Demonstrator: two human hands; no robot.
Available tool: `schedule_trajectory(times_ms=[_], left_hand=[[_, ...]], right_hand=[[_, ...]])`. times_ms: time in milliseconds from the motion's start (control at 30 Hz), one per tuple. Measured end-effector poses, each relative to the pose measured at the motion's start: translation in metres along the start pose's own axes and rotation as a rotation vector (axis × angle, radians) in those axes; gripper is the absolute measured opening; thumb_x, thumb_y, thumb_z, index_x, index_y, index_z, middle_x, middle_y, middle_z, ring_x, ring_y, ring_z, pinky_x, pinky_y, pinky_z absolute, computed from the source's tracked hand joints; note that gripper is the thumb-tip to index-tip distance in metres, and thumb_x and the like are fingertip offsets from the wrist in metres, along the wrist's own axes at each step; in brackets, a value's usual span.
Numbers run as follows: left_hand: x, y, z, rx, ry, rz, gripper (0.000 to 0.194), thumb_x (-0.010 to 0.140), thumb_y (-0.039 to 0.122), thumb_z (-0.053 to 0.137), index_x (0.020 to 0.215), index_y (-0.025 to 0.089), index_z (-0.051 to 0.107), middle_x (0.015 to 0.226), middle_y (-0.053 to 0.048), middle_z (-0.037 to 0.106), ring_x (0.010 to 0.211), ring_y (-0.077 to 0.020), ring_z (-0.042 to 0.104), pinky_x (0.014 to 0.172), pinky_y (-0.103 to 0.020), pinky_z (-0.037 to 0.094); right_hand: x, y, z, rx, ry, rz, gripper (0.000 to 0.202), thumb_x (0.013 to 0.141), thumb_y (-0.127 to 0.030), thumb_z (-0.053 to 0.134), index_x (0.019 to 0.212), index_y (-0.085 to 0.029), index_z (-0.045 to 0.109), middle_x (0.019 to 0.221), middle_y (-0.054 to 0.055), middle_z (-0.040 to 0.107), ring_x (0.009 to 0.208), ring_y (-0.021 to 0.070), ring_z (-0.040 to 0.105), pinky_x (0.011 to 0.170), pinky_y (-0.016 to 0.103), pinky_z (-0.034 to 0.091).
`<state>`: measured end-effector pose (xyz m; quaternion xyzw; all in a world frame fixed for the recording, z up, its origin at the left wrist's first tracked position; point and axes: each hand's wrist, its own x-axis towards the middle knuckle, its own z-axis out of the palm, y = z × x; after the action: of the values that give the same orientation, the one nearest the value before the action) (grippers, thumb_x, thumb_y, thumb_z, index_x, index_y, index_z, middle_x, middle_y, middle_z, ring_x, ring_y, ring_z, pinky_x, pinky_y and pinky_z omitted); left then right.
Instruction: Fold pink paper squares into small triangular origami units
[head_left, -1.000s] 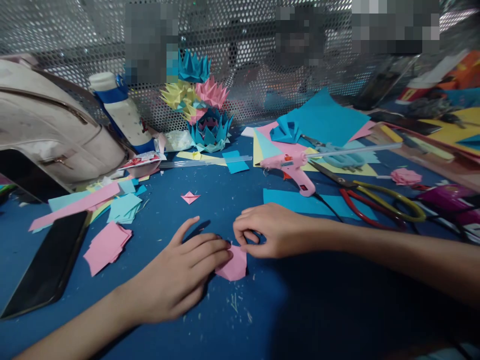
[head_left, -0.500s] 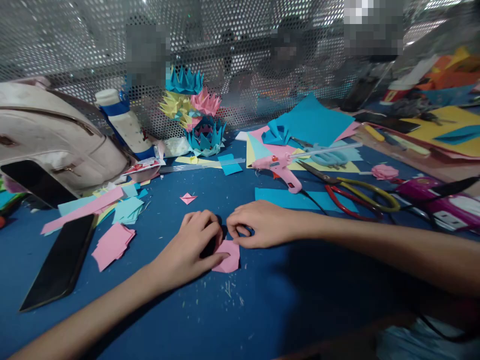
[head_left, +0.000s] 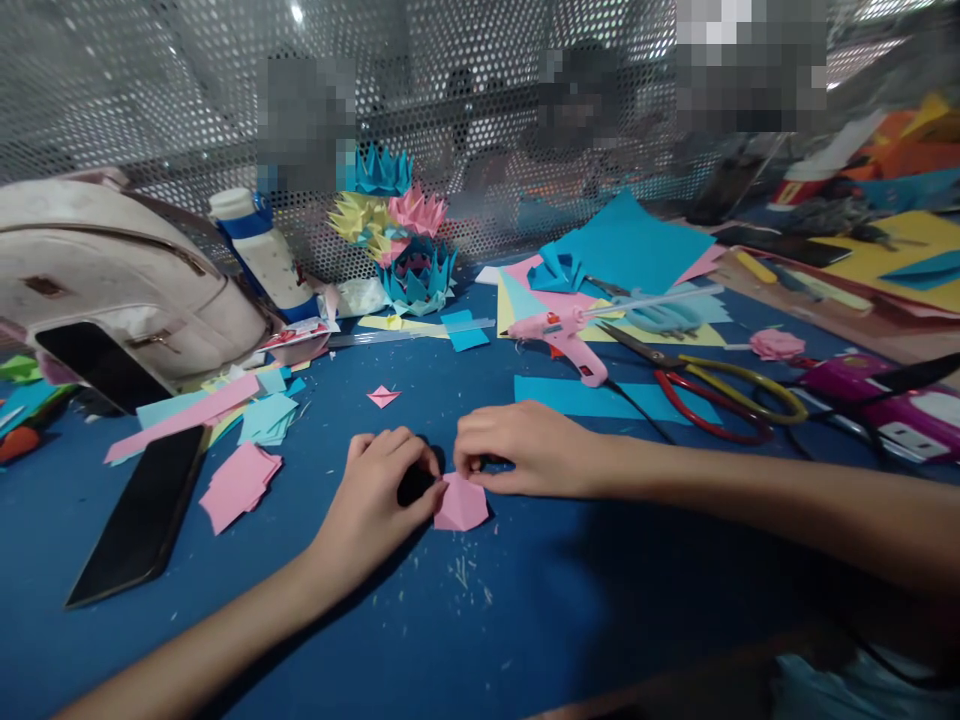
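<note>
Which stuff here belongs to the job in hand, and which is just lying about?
In the job:
- pink sheet, left hand and right hand at it
- pink paper stack, small folded piece: likely, matching colour
- glue gun, scissors: plausibly, untouched

Lying about, apparently:
- flat phone
- leaning phone
- backpack
- bottle

One glue gun (head_left: 564, 335), one backpack (head_left: 124, 270)

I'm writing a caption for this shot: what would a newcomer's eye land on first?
Probably the pink paper piece between the left hand and right hand, vivid against the blue tabletop. Next, the spiky folded-paper flowers by the perforated metal screen.
</note>
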<state>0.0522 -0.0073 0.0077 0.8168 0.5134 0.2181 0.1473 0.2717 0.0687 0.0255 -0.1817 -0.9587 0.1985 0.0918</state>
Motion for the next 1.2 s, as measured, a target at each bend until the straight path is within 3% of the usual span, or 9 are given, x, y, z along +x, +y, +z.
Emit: schedule_trajectory(times_ms=[133,233,667,900,1200], left_hand=[[-0.002,-0.003,0.000,-0.006,0.039,-0.010,0.008,0.091,0.020,0.061,0.083,0.021,0.060,0.083,0.004,0.063,0.081,-0.0163,0.057,0.082,-0.035,0.032],[-0.002,-0.004,0.001,-0.017,0.057,0.000,0.013,0.092,0.021,0.061,0.080,0.021,0.060,0.082,0.004,0.065,0.078,-0.0158,0.057,0.081,-0.036,0.032],[0.001,-0.005,-0.003,-0.052,0.137,0.132,0.017,0.101,0.026,0.055,0.091,0.028,0.069,0.087,0.006,0.072,0.076,-0.0149,0.058,0.078,-0.037,0.030],[-0.001,-0.007,-0.001,-0.070,0.114,0.084,0.013,0.100,0.027,0.058,0.102,0.030,0.070,0.088,0.005,0.071,0.077,-0.0153,0.056,0.077,-0.037,0.030],[-0.002,-0.007,-0.002,-0.096,0.093,0.073,0.016,0.099,0.023,0.059,0.095,0.031,0.072,0.087,0.006,0.069,0.078,-0.0149,0.054,0.077,-0.037,0.029]], right_hand=[[-0.008,0.008,0.010,-0.218,0.124,-0.241,0.022,0.102,-0.031,0.049,0.100,-0.021,0.069,0.092,0.003,0.065,0.081,0.0156,0.049,0.061,0.030,0.025],[-0.010,0.014,0.016,-0.309,0.168,-0.299,0.025,0.104,-0.031,0.045,0.103,-0.022,0.068,0.091,0.003,0.064,0.077,0.0154,0.045,0.060,0.031,0.022],[-0.006,0.019,0.016,-0.354,0.125,-0.306,0.018,0.102,-0.025,0.046,0.105,-0.020,0.063,0.081,0.001,0.057,0.068,0.0147,0.042,0.058,0.031,0.027],[-0.006,0.018,0.016,-0.350,0.204,-0.337,0.025,0.104,-0.021,0.040,0.102,-0.019,0.065,0.086,0.001,0.063,0.077,0.0141,0.055,0.067,0.030,0.042],[-0.007,0.018,0.017,-0.336,0.268,-0.348,0.023,0.102,-0.013,0.042,0.102,-0.016,0.066,0.086,0.002,0.066,0.079,0.0128,0.059,0.069,0.028,0.047]])
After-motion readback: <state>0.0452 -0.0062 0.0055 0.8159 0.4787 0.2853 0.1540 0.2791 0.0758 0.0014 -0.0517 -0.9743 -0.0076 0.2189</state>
